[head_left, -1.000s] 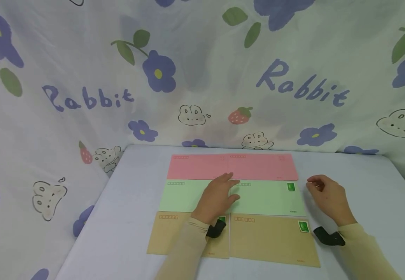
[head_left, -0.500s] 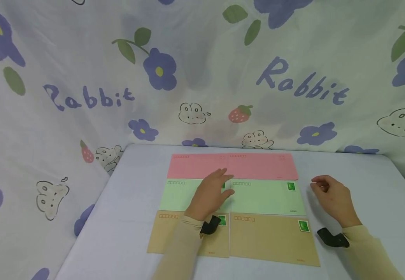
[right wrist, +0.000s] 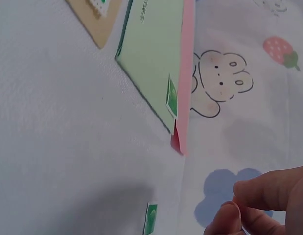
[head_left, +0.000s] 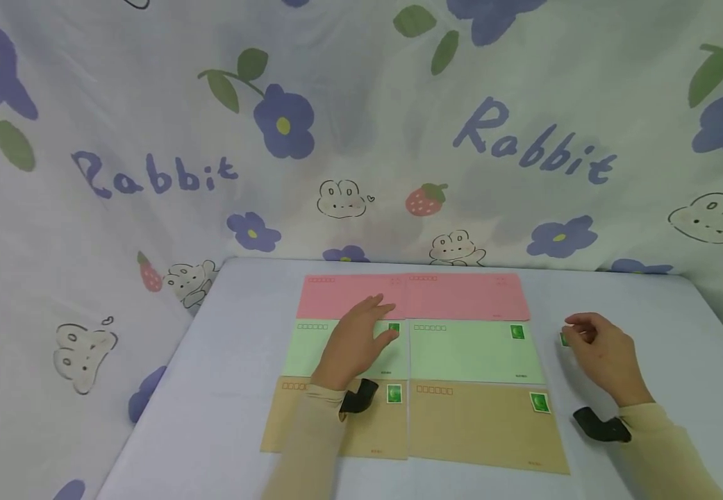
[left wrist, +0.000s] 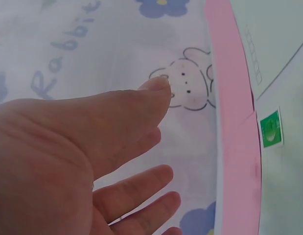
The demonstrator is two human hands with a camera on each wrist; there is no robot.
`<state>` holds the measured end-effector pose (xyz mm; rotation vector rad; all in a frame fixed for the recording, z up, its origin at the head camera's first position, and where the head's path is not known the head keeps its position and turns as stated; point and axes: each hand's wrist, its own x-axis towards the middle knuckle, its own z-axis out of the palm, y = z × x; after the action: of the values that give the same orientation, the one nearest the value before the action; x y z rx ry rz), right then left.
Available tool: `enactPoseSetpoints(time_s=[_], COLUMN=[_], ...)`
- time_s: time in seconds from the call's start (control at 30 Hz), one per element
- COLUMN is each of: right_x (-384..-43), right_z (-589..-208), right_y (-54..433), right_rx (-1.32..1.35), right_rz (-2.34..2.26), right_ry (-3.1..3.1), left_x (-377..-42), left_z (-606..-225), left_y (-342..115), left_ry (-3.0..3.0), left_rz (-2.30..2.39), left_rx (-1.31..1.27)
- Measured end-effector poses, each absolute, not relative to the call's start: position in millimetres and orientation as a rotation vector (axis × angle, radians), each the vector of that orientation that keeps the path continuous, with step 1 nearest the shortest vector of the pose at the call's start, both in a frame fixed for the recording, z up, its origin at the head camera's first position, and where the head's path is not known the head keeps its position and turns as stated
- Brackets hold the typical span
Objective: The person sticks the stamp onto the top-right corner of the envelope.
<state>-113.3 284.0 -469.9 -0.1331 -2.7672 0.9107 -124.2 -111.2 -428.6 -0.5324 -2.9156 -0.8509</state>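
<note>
Envelopes lie in rows of two on the table: pink at the back, light green in the middle, brown at the front. My left hand extends over the left green envelope with its fingers apart and nothing in them; its fingertips overlap the left pink envelope. My right hand is off the envelopes' right side, fingers loosely curled, the thumb near the index fingertip, with nothing visible between them. A small green stamp lies on the table beside that hand, partly covered by it in the head view.
Green stamps are on the upper right corners of the green and brown envelopes, such as one stamp. White cloth covers the table. A curtain with flowers, rabbits and lettering hangs behind and along the left.
My left hand has drawn back to the left, uncovering the stamps on the left green and brown envelopes. My right hand has shifted slightly right, and the loose stamp now shows beside its fingers.
</note>
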Motion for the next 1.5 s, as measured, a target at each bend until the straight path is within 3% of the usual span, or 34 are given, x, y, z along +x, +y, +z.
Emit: enactPoseSetpoints(time_s=[0.5, 0.9, 1.5], right_x=[-116, -142, -138], right_z=[-467, -471, -483], right_y=[291, 315, 329], right_rx=[-0.223, -0.231, -0.271], right_rz=[0.914, 0.939, 0.934], right_ry=[-2.787, -2.823, -2.895], left_x=[-144, -164, -193], left_z=[-421, -418, -431], left_y=[-148, -164, -201], left_ry=[-2.938, -2.969, -3.002], left_rz=[-0.782, -0.768, -0.783], left_rx=[-0.472, -0.393, -0.420])
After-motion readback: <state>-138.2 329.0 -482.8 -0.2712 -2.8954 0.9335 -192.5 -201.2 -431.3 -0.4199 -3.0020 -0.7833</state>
